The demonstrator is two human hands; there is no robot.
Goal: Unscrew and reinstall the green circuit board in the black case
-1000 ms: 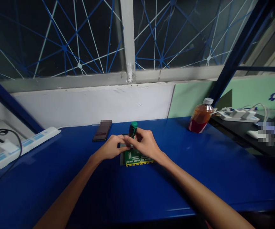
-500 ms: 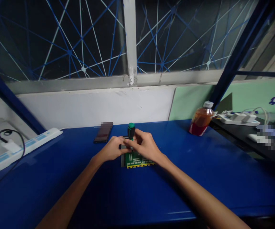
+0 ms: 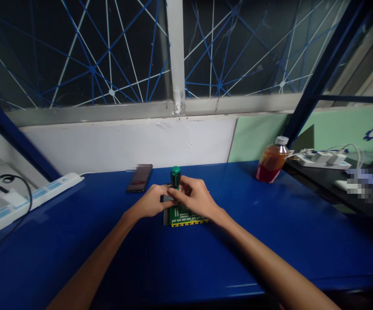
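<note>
A screwdriver (image 3: pixel 175 176) with a green and black handle stands nearly upright over a green circuit board (image 3: pixel 183 217). My right hand (image 3: pixel 194 197) has its thumb and fingers closed around the lower part of the handle. At the board's far left corner, my left hand (image 3: pixel 154 200) is closed in a pinch beside the screwdriver's shaft. What sits between those left fingertips is hidden. A yellow strip runs along the board's near edge, and a dark grey edge shows at its left. Both hands cover the far part of the board and the screwdriver's tip.
On the blue table (image 3: pixel 180 262), a dark phone (image 3: pixel 140 178) lies behind my left hand. A white power strip (image 3: pixel 44 196) with a black cable is at the left. A bottle of reddish drink (image 3: pixel 272 161) stands at the back right, near another power strip (image 3: pixel 324 160).
The screwdriver handle leans slightly further left than before. Both hands keep their hold at the board, and the whole view has shifted a little.
</note>
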